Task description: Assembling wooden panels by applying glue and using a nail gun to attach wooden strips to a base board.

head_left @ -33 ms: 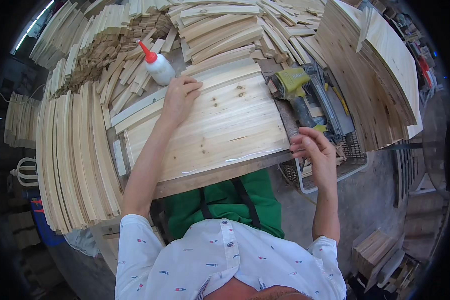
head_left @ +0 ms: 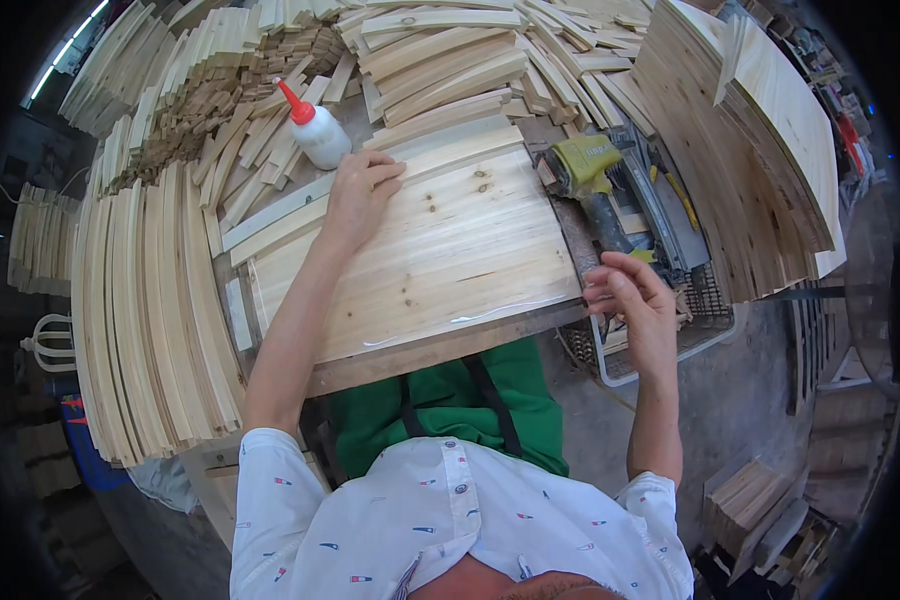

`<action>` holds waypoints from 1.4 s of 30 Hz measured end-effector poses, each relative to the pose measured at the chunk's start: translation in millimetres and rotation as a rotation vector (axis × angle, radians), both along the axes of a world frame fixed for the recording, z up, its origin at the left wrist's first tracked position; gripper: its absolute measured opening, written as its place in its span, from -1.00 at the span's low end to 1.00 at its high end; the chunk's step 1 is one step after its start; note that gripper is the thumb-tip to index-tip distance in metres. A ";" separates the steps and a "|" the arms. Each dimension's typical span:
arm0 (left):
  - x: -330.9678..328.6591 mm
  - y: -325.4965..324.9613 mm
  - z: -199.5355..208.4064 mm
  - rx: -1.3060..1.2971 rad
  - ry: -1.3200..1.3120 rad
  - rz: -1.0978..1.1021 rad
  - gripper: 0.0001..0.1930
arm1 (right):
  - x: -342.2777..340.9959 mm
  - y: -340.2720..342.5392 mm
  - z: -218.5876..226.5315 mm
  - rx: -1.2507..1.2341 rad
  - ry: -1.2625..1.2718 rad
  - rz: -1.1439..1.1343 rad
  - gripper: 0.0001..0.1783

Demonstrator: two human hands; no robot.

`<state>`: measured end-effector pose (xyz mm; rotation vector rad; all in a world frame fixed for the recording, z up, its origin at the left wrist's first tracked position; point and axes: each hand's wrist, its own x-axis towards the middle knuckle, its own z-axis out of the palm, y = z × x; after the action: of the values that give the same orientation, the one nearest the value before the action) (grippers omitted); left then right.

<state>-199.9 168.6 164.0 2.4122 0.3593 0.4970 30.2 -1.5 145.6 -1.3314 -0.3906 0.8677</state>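
Observation:
A pale, knotty wooden panel [head_left: 440, 250] lies flat before me, with a wet, glossy line along its near and left edges. Across its far side runs a narrow wooden strip [head_left: 460, 155]. My left hand [head_left: 362, 195] grips down on that strip with bent fingers, near a white squeeze bottle [head_left: 320, 138] with a red nozzle. Just off the panel's right near corner is my right hand [head_left: 635, 300], its fingers loosely curled and apart, with nothing visible in them. Beyond it lies a yellow-green nail gun [head_left: 585, 165].
Stacked strips [head_left: 145, 320] stand at the left, and more strips [head_left: 440, 60] are heaped at the back. Upright wooden boards [head_left: 730, 170] rise at the right. Below the nail gun sits a plastic crate [head_left: 710, 345] containing wood scraps.
My right hand has shifted very slightly to the right. The left hand, strip and panel look the same.

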 end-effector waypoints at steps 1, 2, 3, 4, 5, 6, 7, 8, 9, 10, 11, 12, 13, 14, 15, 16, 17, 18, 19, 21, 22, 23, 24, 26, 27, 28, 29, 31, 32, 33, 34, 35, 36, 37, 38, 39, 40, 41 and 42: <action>2.4 -1.5 -3.4 -0.003 -0.026 0.006 -0.70 | 3.2 1.0 -2.5 -0.054 0.039 -0.064 -0.67; 3.8 -2.3 -6.7 -0.005 -0.037 0.002 -0.70 | 6.9 2.8 -4.1 -0.040 0.050 -0.072 -0.66; 4.7 -1.4 -10.3 -0.009 -0.052 0.013 -0.70 | 10.3 3.0 -4.2 0.017 0.044 -0.030 -0.66; 5.6 0.5 -14.6 0.024 -0.065 0.014 -0.72 | 14.3 2.8 -3.1 -0.006 0.032 0.002 -0.65; 6.2 4.8 -19.1 0.052 -0.051 0.019 -0.74 | 17.3 1.8 -0.9 -0.046 0.027 0.021 -0.65; 7.0 10.1 -24.9 0.057 -0.080 0.019 -0.74 | 20.1 -0.3 1.8 -0.029 0.019 0.037 -0.65; 6.6 18.3 -30.6 0.065 -0.082 0.080 -0.76 | 21.9 -2.3 4.4 -0.059 -0.073 0.024 -0.64; 6.3 27.7 -36.8 0.073 -0.084 0.135 -0.77 | 22.4 -4.5 6.8 -0.040 -0.182 0.037 -0.62; 6.3 38.8 -43.6 0.056 -0.074 0.196 -0.76 | 21.9 -6.1 8.5 -0.092 -0.168 0.017 -0.62; 6.8 50.5 -50.8 0.040 -0.064 0.250 -0.76 | 20.6 -7.7 9.9 -0.114 -0.167 0.061 -0.62; 8.6 62.1 -58.8 0.036 -0.066 0.255 -0.76 | 18.3 -8.4 10.5 -0.152 -0.166 0.083 -0.62; 10.7 73.1 -66.7 0.037 -0.060 0.292 -0.76 | 14.7 -8.3 10.4 -0.172 -0.158 0.092 -0.63; 11.7 81.6 -74.4 0.010 -0.010 0.344 -0.76 | 11.0 -8.0 10.4 -0.146 -0.167 0.117 -0.63; 11.7 87.5 -81.5 0.033 -0.057 0.333 -0.76 | 7.0 -7.5 10.4 -0.150 -0.159 0.130 -0.64; 11.4 92.1 -87.7 0.023 -0.040 0.343 -0.76 | 2.8 -7.3 10.9 -0.191 -0.145 0.123 -0.65; 10.9 95.6 -92.8 0.004 -0.005 0.355 -0.76 | -1.0 -7.7 12.3 -0.184 -0.145 0.125 -0.65; 9.6 98.3 -96.2 0.010 -0.025 0.358 -0.76 | -4.5 -8.7 14.2 -0.161 -0.152 0.144 -0.65; 10.5 101.4 -99.0 0.017 -0.023 0.352 -0.75 | -6.9 -10.2 16.8 -0.180 -0.164 0.132 -0.66; 10.7 103.4 -100.7 0.030 -0.040 0.324 -0.75 | -8.9 -12.1 19.6 -0.204 -0.176 0.111 -0.66; 14.0 107.1 -102.0 0.012 -0.053 0.349 -0.75 | -11.1 -16.6 24.8 -0.205 -0.188 0.107 -0.66; 16.7 108.6 -102.1 -0.012 -0.047 0.363 -0.75 | -11.3 -18.7 26.9 -0.208 -0.191 0.100 -0.66; 21.4 110.1 -102.5 0.000 -0.083 0.353 -0.75 | -10.6 -20.3 28.2 -0.211 -0.201 0.094 -0.66; 25.3 110.1 -103.1 -0.001 -0.095 0.345 -0.75 | -10.4 -22.0 29.1 -0.212 -0.199 0.088 -0.66; 35.5 109.5 -105.7 -0.009 -0.108 0.336 -0.75 | -8.2 -23.4 29.3 -0.220 -0.199 0.080 -0.66; 40.3 109.0 -107.5 -0.028 -0.116 0.338 -0.76 | -7.0 -23.7 29.2 -0.223 -0.209 0.083 -0.66; 44.5 109.4 -109.2 -0.058 -0.099 0.327 -0.78 | -5.3 -23.5 28.9 -0.264 -0.212 0.063 -0.67; 48.2 109.7 -110.9 -0.055 -0.124 0.338 -0.78 | -3.2 -23.1 29.3 -0.234 -0.220 0.085 -0.67; 52.4 114.5 -111.8 -0.035 -0.121 0.346 -0.78 | 1.0 -21.1 31.5 -0.230 -0.243 0.090 -0.67; 53.6 117.7 -111.7 -0.027 -0.124 0.344 -0.78 | 4.0 -19.2 33.2 -0.231 -0.240 0.090 -0.67; 54.6 121.5 -111.0 -0.032 -0.094 0.342 -0.77 | 7.8 -16.6 35.2 -0.227 -0.284 0.085 -0.68; 55.6 124.7 -110.0 -0.040 -0.068 0.341 -0.75 | 12.2 -13.1 37.1 -0.234 -0.324 0.069 -0.68; 56.5 128.2 -108.5 -0.037 -0.061 0.339 -0.75 | 17.4 -8.6 38.7 -0.223 -0.325 0.080 -0.68; 57.7 131.0 -106.9 -0.045 -0.062 0.334 -0.77 | 23.9 -2.9 39.8 -0.260 -0.458 0.054 -0.69; 58.6 133.4 -105.2 -0.059 -0.056 0.324 -0.78 | 30.5 3.6 39.9 -0.303 -0.591 0.017 -0.69; 59.5 135.1 -103.6 -0.053 -0.059 0.328 -0.78 | 37.2 10.9 38.6 -0.324 -0.688 -0.012 -0.67; 60.2 136.3 -102.1 -0.022 -0.058 0.307 -0.78 | 43.5 17.6 36.8 -0.324 -0.685 -0.011 -0.67; 60.8 137.3 -100.9 0.004 -0.052 0.272 -0.79 | 49.6 23.5 34.2 -0.437 -0.887 -0.004 -0.65; 61.7 137.7 -100.2 0.009 -0.053 0.284 -0.79 | 55.9 29.2 31.0 -0.538 -1.092 0.000 -0.63; 62.3 137.9 -100.2 -0.012 -0.021 0.260 -0.77 | 62.0 35.5 26.2 -0.661 -1.179 0.048 -0.51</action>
<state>-137.6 306.5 63.8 2.3581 0.6695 0.6311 92.2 33.9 171.7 -2.3977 -1.0996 0.1262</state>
